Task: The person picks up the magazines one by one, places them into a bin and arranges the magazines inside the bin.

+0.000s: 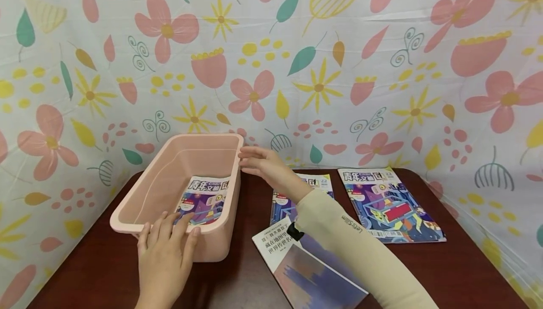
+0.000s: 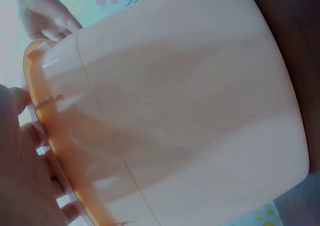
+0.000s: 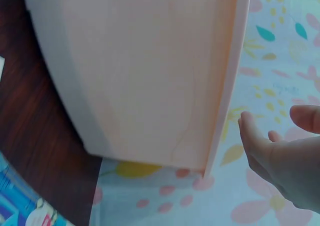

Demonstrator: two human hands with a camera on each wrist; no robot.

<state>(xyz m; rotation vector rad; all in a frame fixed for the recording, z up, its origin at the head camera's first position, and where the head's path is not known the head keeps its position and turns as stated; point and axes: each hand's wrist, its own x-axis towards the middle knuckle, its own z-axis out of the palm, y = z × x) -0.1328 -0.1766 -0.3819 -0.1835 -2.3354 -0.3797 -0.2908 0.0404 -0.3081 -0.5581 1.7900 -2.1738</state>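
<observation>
Head view: pink basin (image 1: 216,244) is set at the left of the tabletop (image 1: 462,271), toward the far left corner. Inner magazine (image 1: 203,200) is laid inside, cover up, by the right wall. Left hand (image 1: 165,250) is rested on the near rim, fingers loosely extended, nothing gripped; probably meant to steady the basin. Right hand (image 1: 271,167) is held beside the right rim, fingers stretched, nothing held; a gap is shown in the right wrist view, so no support is judged to be given there.

Middle magazine (image 1: 282,207) and right magazine (image 1: 390,210) are lined along the far edge, titles turned to that edge, likely for reading from the near side. Book (image 1: 305,276) is laid askew toward the near edge, partly hidden by the sleeve (image 1: 360,243).

Room: narrow wood strip is left between basin and middle magazine; wider one runs from right magazine toward the near right corner. Part of the left edge is hidden by the basin, so least slack is judged there.
</observation>
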